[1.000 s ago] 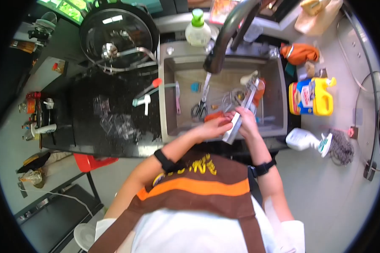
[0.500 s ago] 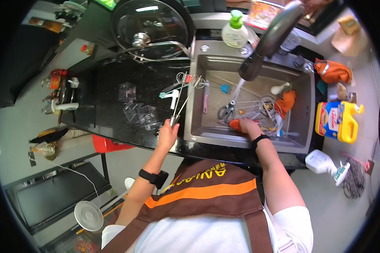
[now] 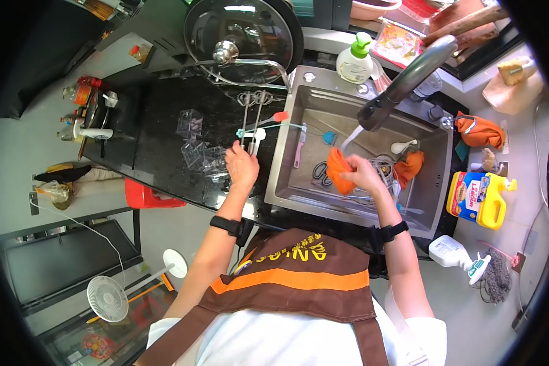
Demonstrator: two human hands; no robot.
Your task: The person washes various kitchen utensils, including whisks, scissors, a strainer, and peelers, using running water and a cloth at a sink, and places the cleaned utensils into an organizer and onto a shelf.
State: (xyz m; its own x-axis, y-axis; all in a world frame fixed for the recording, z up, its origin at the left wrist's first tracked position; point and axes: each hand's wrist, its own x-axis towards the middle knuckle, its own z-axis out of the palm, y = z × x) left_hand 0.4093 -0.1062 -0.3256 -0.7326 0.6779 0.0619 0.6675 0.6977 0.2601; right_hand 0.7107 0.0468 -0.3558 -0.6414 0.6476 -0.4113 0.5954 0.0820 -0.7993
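Note:
Two wire-headed mixer beaters (image 3: 259, 116) lie side by side on the black counter, across several small utensils. My left hand (image 3: 243, 166) is at their shaft ends, its fingers loosely apart and touching or just beside them. Over the sink (image 3: 274, 177), my right hand (image 3: 365, 175) grips a bunched orange cloth (image 3: 337, 171) under the faucet (image 3: 378, 113), where water runs. Below the cloth are scissors (image 3: 319, 172), partly hidden, and a tangle of wire utensils (image 3: 384, 168). A white spoon (image 3: 402, 147) and a second orange cloth (image 3: 410, 166) are at the sink's right side.
Clear plastic boxes (image 3: 202, 157) stand on the counter left of my left hand. A large glass lid (image 3: 235, 36) leans behind. A soap bottle (image 3: 354, 64) stands at the sink's back rim, a yellow jug (image 3: 493, 204) and spray bottle (image 3: 450, 251) to the right.
The beaters have gone from my left hand's grip to lying on the counter. My right hand has lifted the orange cloth from the sink bottom toward the water stream.

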